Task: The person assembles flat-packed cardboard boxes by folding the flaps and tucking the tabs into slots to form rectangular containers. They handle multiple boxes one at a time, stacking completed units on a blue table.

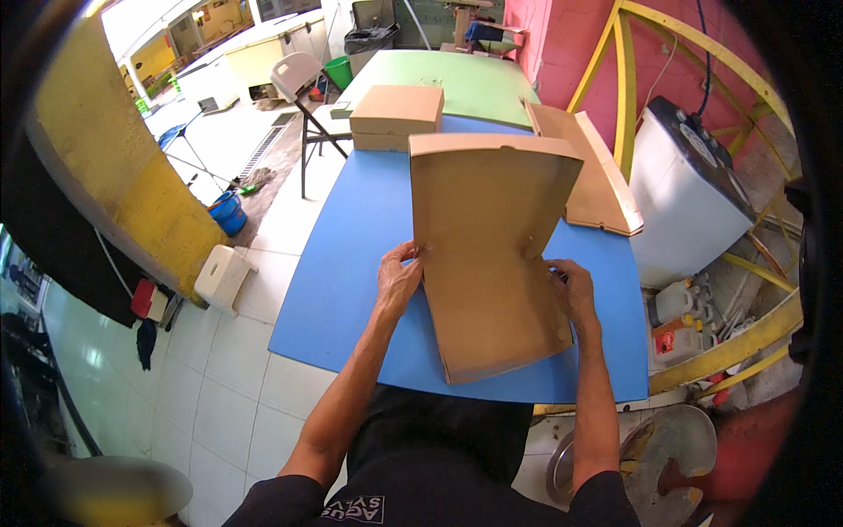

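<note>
A brown cardboard box rests on the blue table before me, its lid raised upright at the far side. My left hand grips the box's left side near the fold between base and lid, fingertips partly hidden behind the cardboard. On the opposite side, my right hand has its fingers curled at the right wall by the same fold. Beyond the lid, closed cardboard boxes are stacked. Flattened cardboard lies at the table's right edge.
A green table adjoins the blue one at the far end. To the right stand a white washing machine and yellow metal railing. Left of the table are a folding chair, a white stool and a blue bucket.
</note>
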Tool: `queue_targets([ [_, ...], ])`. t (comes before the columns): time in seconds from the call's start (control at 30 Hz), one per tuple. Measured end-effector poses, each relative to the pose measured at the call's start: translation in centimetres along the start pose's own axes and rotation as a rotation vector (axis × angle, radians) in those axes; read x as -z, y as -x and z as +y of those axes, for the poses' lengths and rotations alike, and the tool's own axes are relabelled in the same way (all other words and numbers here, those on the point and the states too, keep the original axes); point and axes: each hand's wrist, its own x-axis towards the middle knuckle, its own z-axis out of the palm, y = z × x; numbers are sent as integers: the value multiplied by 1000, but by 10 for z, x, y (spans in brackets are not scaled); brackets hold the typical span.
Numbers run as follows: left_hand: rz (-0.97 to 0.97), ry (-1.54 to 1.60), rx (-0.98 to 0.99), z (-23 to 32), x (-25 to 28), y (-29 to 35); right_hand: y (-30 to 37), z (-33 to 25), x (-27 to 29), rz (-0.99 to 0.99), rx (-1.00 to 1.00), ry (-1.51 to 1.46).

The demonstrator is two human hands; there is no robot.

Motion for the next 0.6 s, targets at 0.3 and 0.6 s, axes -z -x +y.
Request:
queue_targets([
  [0.3,-61,-251,-97,-11,-18,8,11,-67,18,217,-159,378],
  [0.6,-37,-447,-99,-6,-14,20,-23,-140,-73,-465,-6,-243],
])
